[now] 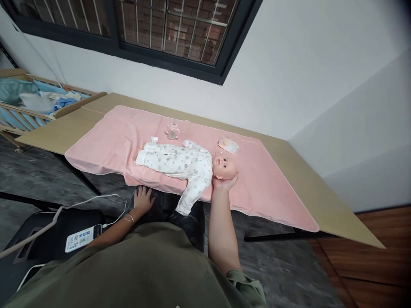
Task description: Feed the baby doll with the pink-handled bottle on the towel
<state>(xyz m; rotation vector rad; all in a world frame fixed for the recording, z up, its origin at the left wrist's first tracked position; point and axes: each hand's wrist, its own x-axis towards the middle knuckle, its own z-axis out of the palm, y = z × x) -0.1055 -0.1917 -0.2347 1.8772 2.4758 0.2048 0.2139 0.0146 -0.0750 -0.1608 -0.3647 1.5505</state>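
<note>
A baby doll [180,161] in a white printed sleepsuit lies on its back on the pink blanket [269,188], head to the right. Beneath its head is my right hand [224,183], palm up, cupping the back of it; most of the fingers are hidden. One sleeve of the suit hangs over the blanket's near edge. My left hand [143,201] rests palm down on my dark-trousered leg, fingers spread, holding nothing. Beyond the doll stand a pink two-handled baby bottle [172,131] and, near the head, a small folded printed cloth or pad [228,145].
The blanket covers much of a tan table [340,209] set against a white wall below a barred window [173,30]. At far left is a wooden cot [61,112] with bedding. A phone [82,238] with a cable lies on a black chair [48,231] to my left.
</note>
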